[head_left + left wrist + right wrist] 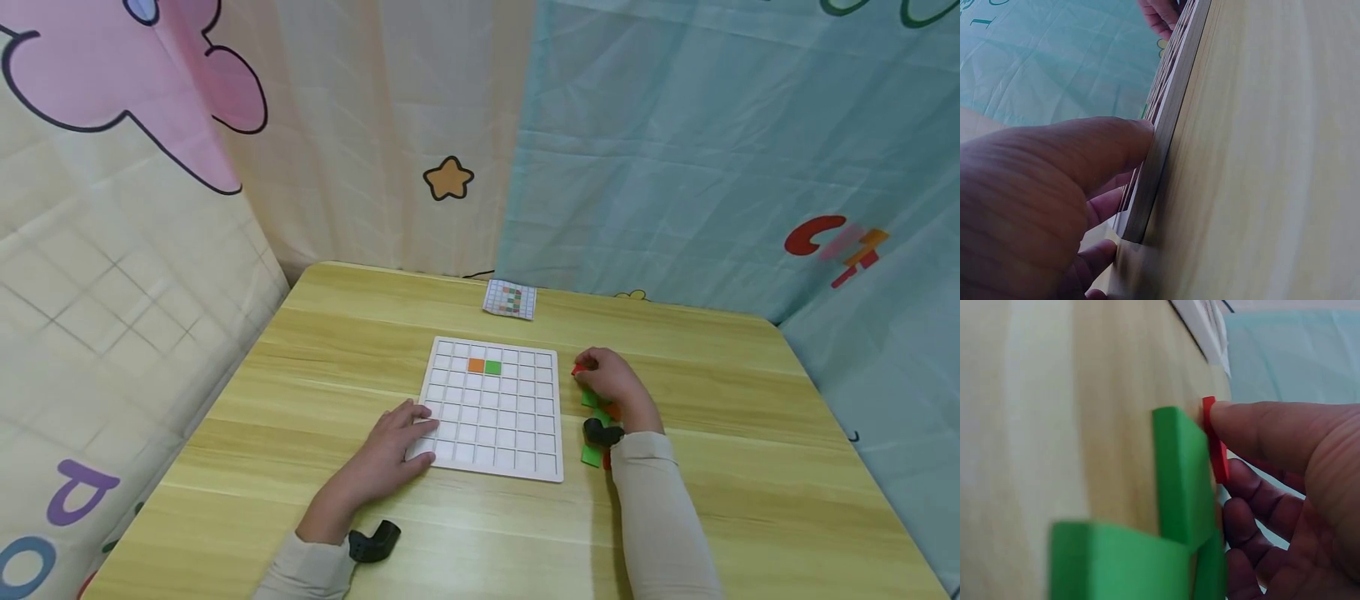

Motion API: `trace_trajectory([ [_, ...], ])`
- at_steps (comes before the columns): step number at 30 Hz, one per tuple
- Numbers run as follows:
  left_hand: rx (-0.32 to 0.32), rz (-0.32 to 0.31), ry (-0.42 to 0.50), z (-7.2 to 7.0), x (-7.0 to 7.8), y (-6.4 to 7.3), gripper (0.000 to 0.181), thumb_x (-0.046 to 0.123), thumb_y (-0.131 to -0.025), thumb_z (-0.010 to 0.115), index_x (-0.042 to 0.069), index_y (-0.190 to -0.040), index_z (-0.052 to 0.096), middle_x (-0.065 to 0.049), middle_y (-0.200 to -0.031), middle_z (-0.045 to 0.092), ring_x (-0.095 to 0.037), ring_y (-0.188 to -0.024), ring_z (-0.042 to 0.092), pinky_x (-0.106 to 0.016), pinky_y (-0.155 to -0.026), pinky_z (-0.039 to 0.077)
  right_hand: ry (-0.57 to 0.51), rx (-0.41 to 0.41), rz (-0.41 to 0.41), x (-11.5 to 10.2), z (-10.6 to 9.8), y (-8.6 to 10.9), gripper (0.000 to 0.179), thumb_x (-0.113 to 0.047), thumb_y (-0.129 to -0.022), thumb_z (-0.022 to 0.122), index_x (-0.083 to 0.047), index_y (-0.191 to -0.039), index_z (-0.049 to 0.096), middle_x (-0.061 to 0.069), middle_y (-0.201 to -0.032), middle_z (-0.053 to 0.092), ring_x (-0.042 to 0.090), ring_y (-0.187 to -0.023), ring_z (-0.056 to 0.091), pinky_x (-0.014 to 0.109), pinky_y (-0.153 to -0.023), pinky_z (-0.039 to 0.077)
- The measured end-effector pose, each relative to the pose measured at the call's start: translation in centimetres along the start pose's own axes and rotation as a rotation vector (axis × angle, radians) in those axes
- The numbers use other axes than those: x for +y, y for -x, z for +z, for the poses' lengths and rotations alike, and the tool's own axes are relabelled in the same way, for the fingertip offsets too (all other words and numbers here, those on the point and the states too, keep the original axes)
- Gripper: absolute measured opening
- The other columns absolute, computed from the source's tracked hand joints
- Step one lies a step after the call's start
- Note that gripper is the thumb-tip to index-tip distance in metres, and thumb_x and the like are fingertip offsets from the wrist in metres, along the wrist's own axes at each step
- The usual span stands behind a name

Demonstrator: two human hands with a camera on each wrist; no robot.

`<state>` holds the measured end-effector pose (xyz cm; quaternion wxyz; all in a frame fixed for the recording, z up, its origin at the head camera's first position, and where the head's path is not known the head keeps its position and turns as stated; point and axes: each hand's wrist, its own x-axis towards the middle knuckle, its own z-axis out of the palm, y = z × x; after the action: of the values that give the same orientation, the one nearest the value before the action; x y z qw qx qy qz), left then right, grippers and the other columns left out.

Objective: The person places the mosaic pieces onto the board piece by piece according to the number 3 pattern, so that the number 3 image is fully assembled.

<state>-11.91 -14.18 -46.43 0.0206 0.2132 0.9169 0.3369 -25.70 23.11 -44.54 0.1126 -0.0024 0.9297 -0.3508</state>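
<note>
A white grid board [486, 412] lies on the table, with an orange square tile [476, 365] and a green square tile [492, 367] side by side in its upper rows. My left hand [393, 446] rests at the board's lower left corner, fingers spread over the edge; in the left wrist view the thumb [1116, 144] touches the board's side. To the right of the board, my right hand [613, 382] pinches a red tile [1215, 440] between thumb and fingers. Green tiles [1182, 478] lie close under that hand, partly hidden by it.
Several loose green, orange and red tiles [591, 456] run in a strip right of the board, partly under the right forearm. A small card with a coloured grid pattern [510, 300] lies at the table's back edge. Printed curtains [645, 150] hang behind the wooden table [750, 417].
</note>
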Motion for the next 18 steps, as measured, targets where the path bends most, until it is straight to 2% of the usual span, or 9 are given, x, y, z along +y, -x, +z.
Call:
trace_trajectory([
  [3, 0.006, 0.007, -0.001, 0.02, -0.03, 0.02, 0.044, 0.013, -0.09, 0.073, 0.0, -0.131, 0.063, -0.013, -0.137, 0.051, -0.044, -0.141, 0.028, -0.06, -0.114, 0.021, 0.0, 0.005, 0.004, 0.06, 0.15, 0.02, 0.028, -0.008, -0.096, 0.061, 0.003, -0.122, 0.06, 0.021, -0.119, 0.059, 0.033, -0.101, 0.053, 0.046, -0.091, 0.047],
  [11, -0.006, -0.01, 0.002, 0.03, -0.11, 0.06, 0.046, 0.016, -0.091, 0.072, 0.001, -0.133, 0.062, -0.012, -0.139, 0.05, -0.042, -0.143, 0.026, -0.058, -0.115, 0.019, 0.022, -0.002, -0.062, 0.24, 0.09, 0.05, 0.027, -0.004, -0.096, 0.059, 0.001, -0.122, 0.062, 0.021, -0.117, 0.059, 0.034, -0.1, 0.052, 0.047, -0.091, 0.045],
  [18, -0.009, -0.008, -0.004, 0.11, -0.2, -0.06, 0.046, 0.016, -0.091, 0.072, 0.002, -0.133, 0.061, -0.012, -0.139, 0.05, -0.042, -0.143, 0.027, -0.058, -0.115, 0.019, -0.002, 0.001, -0.043, 0.34, 0.01, 0.18, 0.033, -0.012, -0.095, 0.065, 0.002, -0.124, 0.059, 0.021, -0.12, 0.059, 0.034, -0.103, 0.053, 0.048, -0.093, 0.045],
])
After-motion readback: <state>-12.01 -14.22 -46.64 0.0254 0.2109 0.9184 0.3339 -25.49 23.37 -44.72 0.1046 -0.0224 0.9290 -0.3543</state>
